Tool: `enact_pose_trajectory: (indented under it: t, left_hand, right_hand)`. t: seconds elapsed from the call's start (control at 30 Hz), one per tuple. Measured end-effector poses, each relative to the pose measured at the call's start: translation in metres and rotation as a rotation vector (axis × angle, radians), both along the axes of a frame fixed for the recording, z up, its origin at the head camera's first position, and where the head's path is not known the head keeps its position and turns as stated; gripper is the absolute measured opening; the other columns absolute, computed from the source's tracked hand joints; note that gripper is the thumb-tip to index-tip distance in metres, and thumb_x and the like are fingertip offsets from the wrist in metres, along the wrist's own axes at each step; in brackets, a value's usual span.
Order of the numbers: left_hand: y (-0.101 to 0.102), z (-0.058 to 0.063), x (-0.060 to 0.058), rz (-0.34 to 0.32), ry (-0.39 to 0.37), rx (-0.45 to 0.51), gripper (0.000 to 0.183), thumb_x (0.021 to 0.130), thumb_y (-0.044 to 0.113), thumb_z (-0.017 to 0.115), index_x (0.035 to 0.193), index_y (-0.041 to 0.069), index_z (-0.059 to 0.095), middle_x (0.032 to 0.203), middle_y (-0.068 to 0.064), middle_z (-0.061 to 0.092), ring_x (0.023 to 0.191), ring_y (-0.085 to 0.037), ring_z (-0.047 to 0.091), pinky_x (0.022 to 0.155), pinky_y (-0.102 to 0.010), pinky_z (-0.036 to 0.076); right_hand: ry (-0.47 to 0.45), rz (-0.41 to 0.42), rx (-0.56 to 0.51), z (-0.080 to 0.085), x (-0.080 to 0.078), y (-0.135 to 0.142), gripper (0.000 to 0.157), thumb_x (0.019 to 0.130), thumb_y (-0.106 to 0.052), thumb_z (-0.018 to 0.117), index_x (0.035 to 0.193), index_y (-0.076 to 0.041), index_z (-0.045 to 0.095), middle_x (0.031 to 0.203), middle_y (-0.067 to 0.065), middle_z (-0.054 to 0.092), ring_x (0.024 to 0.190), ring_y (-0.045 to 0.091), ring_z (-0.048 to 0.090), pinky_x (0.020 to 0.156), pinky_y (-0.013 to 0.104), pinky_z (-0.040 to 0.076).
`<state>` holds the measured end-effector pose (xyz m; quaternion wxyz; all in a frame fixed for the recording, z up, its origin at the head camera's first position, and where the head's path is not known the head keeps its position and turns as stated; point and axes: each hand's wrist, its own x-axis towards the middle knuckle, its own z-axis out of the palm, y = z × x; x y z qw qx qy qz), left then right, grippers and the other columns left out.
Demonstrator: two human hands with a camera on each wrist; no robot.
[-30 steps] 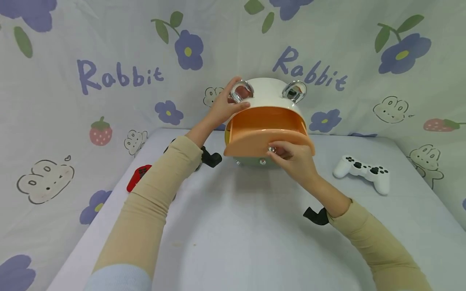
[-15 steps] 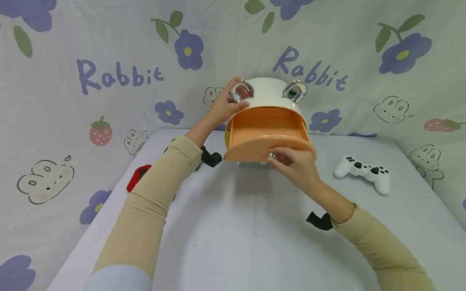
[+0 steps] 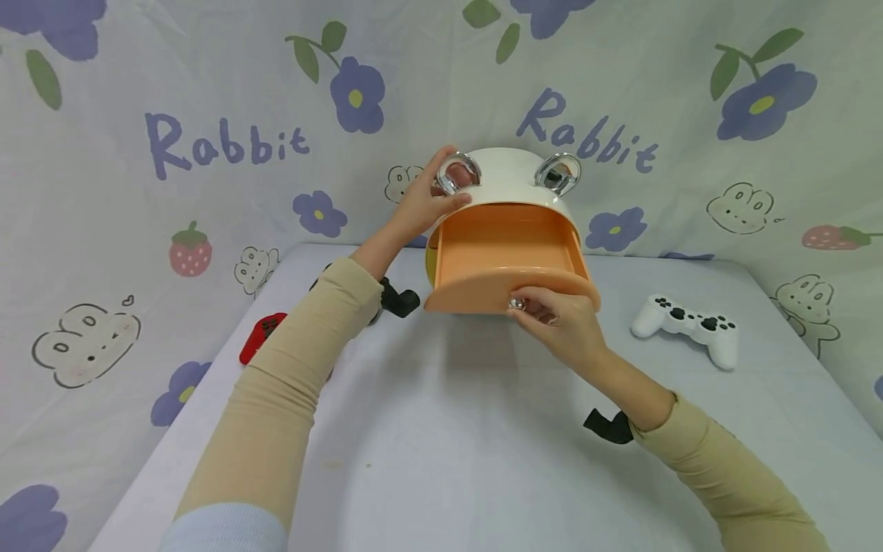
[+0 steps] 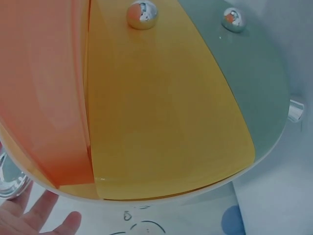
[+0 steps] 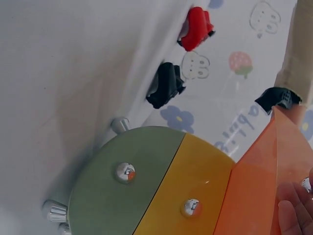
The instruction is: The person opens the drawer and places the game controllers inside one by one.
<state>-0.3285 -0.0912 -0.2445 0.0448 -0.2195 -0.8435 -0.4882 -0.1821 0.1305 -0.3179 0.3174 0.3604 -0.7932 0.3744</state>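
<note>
In the head view a small rounded drawer cabinet (image 3: pixel 507 170) with a white shell and two silver ring-shaped ears stands at the back of the table. My left hand (image 3: pixel 426 201) holds it at the left ear (image 3: pixel 474 162), thumb on the front of the shell. My right hand (image 3: pixel 569 326) pinches the silver knob (image 3: pixel 516 304) of the top orange drawer (image 3: pixel 476 294), which is pulled out; its visible inside holds nothing. In the left wrist view the yellow drawer (image 4: pixel 161 107) and green drawer (image 4: pixel 259 93) below sit closed, each with a round silver knob.
A white game controller (image 3: pixel 686 326) lies right of the cabinet. To the left, a red controller (image 3: pixel 260 336) is partly behind the left sleeve. The right wrist view also has a black controller (image 5: pixel 166 85). Printed cloth (image 3: pixel 228 69) hangs behind the table.
My right hand has drawn the orange drawer farther out, moving toward me and lower in the head view, so more of its inside shows. The left hand keeps its place.
</note>
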Motion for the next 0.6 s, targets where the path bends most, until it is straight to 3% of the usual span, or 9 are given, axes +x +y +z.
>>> enact_pose_trajectory:
  t: [0.17,0.27,0.4,0.6]
  left_hand:
    - [0.0001,0.0001,0.0005,0.007,-0.003,-0.002,0.078,0.081,0.03,0.069,0.144,0.031,0.023,0.145,-0.005,0.032,0.11,-0.025,0.054,0.092,-0.037,0.045]
    - [0.0001,-0.0007,-0.0003,0.006,-0.003,0.0,0.079,0.081,0.029,0.069,0.145,0.03,0.023,0.145,-0.005,0.031,0.11,-0.026,0.053,0.092,-0.037,0.045]
    - [0.0001,-0.0017,-0.0018,0.01,0.001,-0.005,0.078,0.081,0.03,0.069,0.145,0.031,0.023,0.146,-0.005,0.03,0.111,-0.025,0.053,0.092,-0.036,0.045]
    - [-0.0001,-0.0022,-0.0025,0.012,0.008,-0.006,0.079,0.081,0.031,0.069,0.145,0.03,0.023,0.147,-0.006,0.029,0.112,-0.026,0.052,0.092,-0.036,0.045]
  right_hand:
    - [-0.001,0.003,0.005,-0.0014,0.0015,0.0006,0.027,0.064,0.0,0.08,0.087,0.003,0.067,0.066,0.008,0.065,0.054,0.014,0.062,0.052,0.019,0.05]
    - [0.0,0.015,0.006,-0.0013,0.0028,0.0014,0.023,0.073,-0.014,0.076,0.088,0.002,0.067,0.067,0.008,0.065,0.055,0.013,0.061,0.052,0.017,0.05]
    - [0.014,0.015,0.009,-0.0019,0.0031,0.0016,0.043,0.084,-0.04,0.058,0.088,0.002,0.067,0.067,0.007,0.065,0.056,0.013,0.061,0.052,0.017,0.05]
    - [0.048,0.008,0.019,-0.0034,0.0046,0.0011,0.051,0.085,-0.046,0.051,0.087,0.002,0.068,0.067,0.007,0.066,0.055,0.013,0.06,0.05,0.019,0.049]
